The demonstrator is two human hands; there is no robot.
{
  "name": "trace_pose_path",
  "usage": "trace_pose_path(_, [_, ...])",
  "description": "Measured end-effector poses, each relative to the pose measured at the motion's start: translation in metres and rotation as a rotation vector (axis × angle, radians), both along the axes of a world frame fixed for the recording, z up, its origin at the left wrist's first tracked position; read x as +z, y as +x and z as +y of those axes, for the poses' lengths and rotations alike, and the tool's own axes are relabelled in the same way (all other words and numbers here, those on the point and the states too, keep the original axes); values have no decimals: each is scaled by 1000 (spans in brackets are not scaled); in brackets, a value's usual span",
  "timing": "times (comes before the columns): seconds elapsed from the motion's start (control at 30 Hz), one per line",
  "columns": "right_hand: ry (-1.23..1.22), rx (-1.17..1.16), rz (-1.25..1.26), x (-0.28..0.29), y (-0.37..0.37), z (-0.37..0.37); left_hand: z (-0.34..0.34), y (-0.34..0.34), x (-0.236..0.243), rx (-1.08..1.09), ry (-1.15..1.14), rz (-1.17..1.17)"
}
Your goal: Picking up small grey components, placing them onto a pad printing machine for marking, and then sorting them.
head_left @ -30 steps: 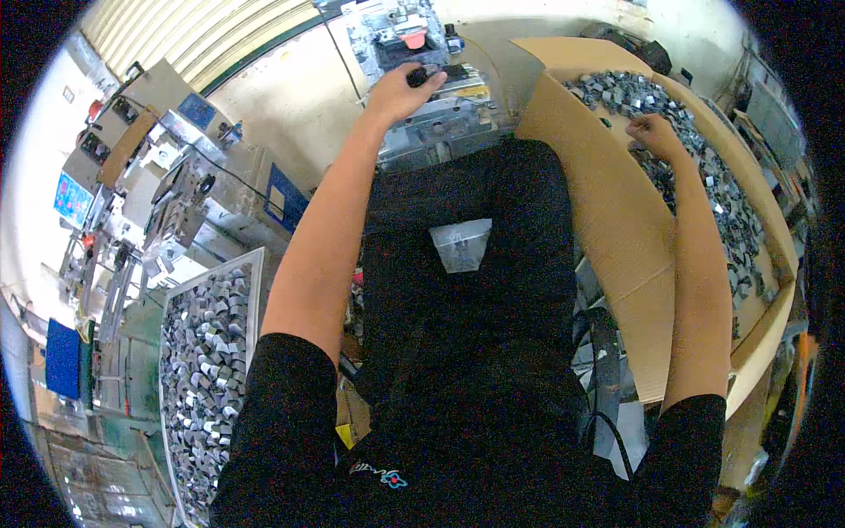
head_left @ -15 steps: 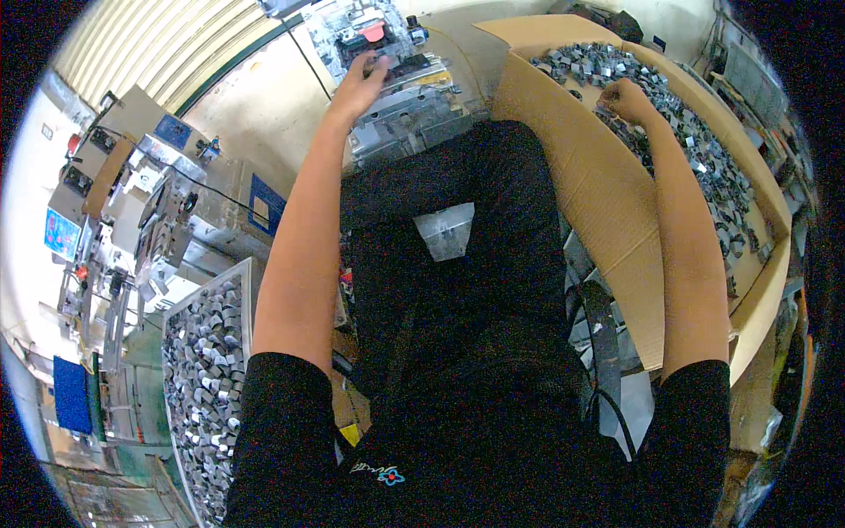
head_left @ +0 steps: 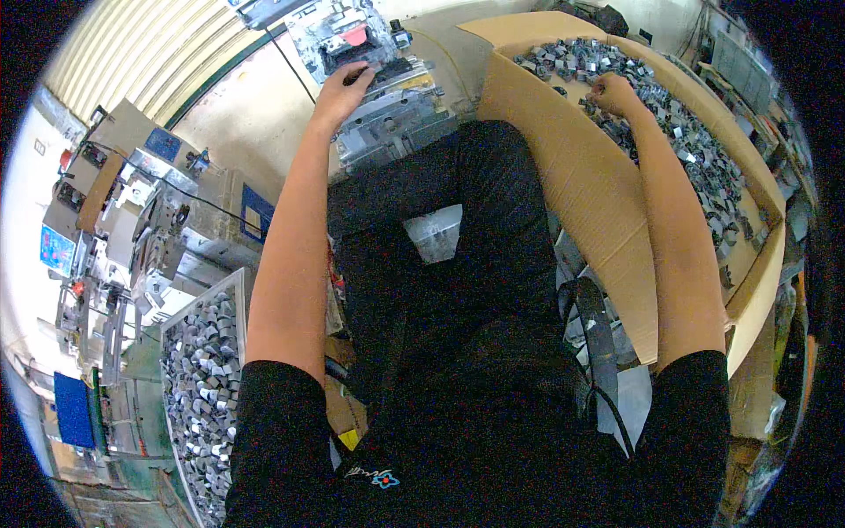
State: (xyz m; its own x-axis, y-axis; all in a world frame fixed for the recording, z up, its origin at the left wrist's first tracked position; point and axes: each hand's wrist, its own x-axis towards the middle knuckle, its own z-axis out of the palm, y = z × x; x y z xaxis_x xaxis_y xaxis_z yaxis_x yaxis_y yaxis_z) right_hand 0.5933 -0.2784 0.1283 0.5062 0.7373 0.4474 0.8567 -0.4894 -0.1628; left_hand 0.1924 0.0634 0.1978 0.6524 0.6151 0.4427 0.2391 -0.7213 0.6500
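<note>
Currently, the left hand (head_left: 341, 91) curls at the grey machine (head_left: 398, 121), while the right hand (head_left: 616, 94) curls among the small grey pieces (head_left: 697, 150) inside the cardboard box (head_left: 576, 185) on the right; whether either one grips a piece, I cannot tell.

Light strongest at far left: white wall (head_left: 26, 202) there nearly blown out. Roller shutter (head_left: 158, 53) pale, brightly lit. Black clothing (head_left: 440, 343) loses most detail, speckled with colour grain. Small glints off metal pieces (head_left: 704, 167) in the carton (head_left: 598, 229), detail soft. Right rim dimmer, smeared. Straight edges bow toward rim; corners fully black.
</note>
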Motion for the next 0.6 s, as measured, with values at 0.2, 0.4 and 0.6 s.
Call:
trace_pose_path(0.2, [-63,-61,122,6,-6,13,6,-7,1,50,89,13])
trace_pose_path(0.4, [-67,-45,44,-6,11,7,-2,1,1,45,52,35])
trace_pose_path(0.6, [-77,-91,31,4,-2,9,8,-2,0,56,62,44])
